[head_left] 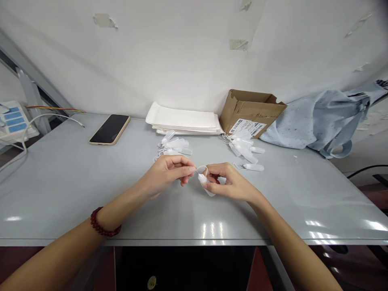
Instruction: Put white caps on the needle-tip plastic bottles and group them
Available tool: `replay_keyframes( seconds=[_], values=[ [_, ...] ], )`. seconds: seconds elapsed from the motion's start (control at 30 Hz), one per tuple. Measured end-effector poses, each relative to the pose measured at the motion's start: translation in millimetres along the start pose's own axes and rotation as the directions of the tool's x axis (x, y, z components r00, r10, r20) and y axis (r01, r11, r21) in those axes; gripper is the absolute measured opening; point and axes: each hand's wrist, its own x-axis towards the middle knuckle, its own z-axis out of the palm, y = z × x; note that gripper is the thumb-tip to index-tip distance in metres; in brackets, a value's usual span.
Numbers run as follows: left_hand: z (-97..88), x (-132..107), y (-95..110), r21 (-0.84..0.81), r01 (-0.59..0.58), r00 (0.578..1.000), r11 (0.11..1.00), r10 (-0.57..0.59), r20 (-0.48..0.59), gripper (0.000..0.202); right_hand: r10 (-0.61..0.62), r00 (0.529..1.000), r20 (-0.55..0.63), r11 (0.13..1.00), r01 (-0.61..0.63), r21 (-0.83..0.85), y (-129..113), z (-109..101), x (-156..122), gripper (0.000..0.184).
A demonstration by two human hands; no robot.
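Observation:
My right hand (227, 182) grips a small white squeeze bottle (202, 178) with a thin needle tip, tilted with the tip up and to the left. A thin white strap (203, 167) loops from the bottle's neck over to my left hand (177, 169). The thumb and forefinger of that hand pinch the strap's end beside the needle tip; the fingertips hide the detail. Beyond my left hand lies a pile of similar translucent bottles (176, 144). A second bottle pile (242, 143) rests beyond my right hand, with a single bottle (254, 167) nearer to me.
White envelopes (184, 118) are stacked against the wall. Right of them stands an open cardboard box (251, 111), then a light blue cloth bag (309, 121). A phone (110, 129) lies at the left of the grey table (75, 173), near a white cable (54, 115) and a power strip (16, 121).

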Motion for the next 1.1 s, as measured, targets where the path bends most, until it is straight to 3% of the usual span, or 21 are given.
replay_keyframes(
  seconds=[0.3, 1.1],
  values=[
    [1.5, 0.2, 0.8, 0.103, -0.034, 0.999, 0.994, 0.038, -0.034, 0.017, 0.004, 1.0, 0.007, 1.0, -0.004, -0.007, 1.3, 0.3, 0.3, 0.027],
    [8.2, -2.5, -3.6, 0.136, -0.06, 0.996, 0.989, 0.068, -0.058, 0.016, 0.005, 0.999, -0.042, 0.999, -0.003, 0.042, 5.1, 2.7, 1.0, 0.029]
  ],
)
